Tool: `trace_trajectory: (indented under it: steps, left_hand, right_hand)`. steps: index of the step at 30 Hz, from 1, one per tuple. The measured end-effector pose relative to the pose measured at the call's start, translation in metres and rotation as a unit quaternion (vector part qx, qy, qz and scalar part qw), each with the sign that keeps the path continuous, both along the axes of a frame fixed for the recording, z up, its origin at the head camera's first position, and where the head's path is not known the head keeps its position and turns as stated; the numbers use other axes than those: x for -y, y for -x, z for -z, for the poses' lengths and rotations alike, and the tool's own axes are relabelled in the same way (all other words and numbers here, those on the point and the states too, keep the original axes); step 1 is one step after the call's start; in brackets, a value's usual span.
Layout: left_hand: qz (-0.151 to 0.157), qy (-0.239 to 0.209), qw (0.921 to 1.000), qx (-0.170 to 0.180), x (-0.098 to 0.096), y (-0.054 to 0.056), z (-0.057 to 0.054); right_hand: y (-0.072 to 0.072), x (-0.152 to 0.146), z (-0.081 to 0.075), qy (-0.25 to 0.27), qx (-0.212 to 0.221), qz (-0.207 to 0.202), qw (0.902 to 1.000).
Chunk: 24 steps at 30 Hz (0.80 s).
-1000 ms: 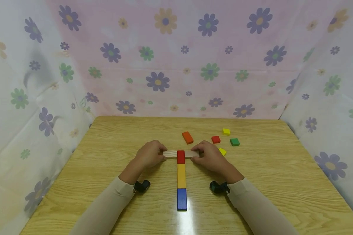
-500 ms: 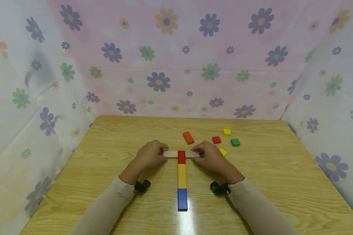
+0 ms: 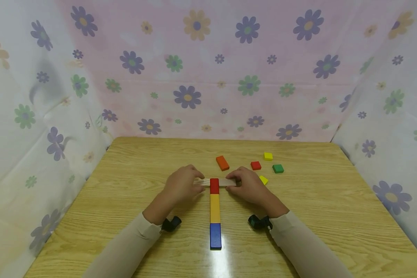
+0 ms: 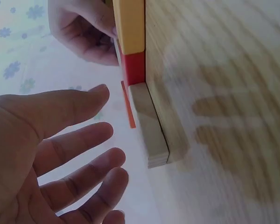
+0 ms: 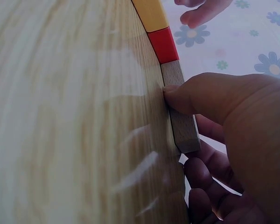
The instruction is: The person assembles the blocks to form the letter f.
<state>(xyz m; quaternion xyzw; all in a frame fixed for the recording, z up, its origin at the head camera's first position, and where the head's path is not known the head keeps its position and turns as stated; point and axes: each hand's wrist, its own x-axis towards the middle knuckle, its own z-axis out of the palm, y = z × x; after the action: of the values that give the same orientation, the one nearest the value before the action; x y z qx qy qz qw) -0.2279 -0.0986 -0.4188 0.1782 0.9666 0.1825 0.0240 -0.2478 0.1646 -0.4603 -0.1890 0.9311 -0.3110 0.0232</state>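
A red block (image 3: 214,186), a yellow block (image 3: 215,208) and a blue block (image 3: 215,236) lie end to end in a straight row. Plain wooden blocks extend to both sides of the red one, forming a T. My left hand (image 3: 182,183) hovers over the left wooden block (image 4: 149,126); in the left wrist view its fingers are spread and apart from the wood. On the other side my right hand (image 3: 249,185) pinches the right wooden block (image 5: 182,128) between thumb and fingers. The right block's outer end is partly hidden in the head view.
Beyond the T lies an orange block (image 3: 222,163). Small pieces are scattered behind the right hand: red (image 3: 255,165), green (image 3: 278,168), and two yellow ones, one (image 3: 268,156) farther back. Flowered cloth (image 3: 215,69) surrounds the wooden table (image 3: 142,154).
My left hand has let go of the left wooden block and shifted slightly right and up. The right hand and the blocks have stayed in place.
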Motion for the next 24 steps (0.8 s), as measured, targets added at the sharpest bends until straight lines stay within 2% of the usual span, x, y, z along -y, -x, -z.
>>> trace_trajectory:
  steps: [4,8,17,24]
  left_hand:
    - [-0.001,0.014,0.9998,-0.013,0.0,0.0,0.001]
    - [-0.018,0.009,0.9997,-0.017,0.006,0.003,0.003]
    - [-0.015,-0.03,0.9992,0.022,0.017,0.011,0.012]
    - [-0.017,-0.03,0.9992,0.021,0.019,0.014,0.018]
  right_hand:
    - [0.0,0.0,0.0,0.002,0.001,0.0,1.0]
    - [0.0,0.0,0.001,0.003,0.005,0.0,1.0]
    - [0.001,0.0,0.001,0.002,0.007,0.002,1.0]
    - [0.001,0.0,0.002,0.0,0.005,0.0,1.0]
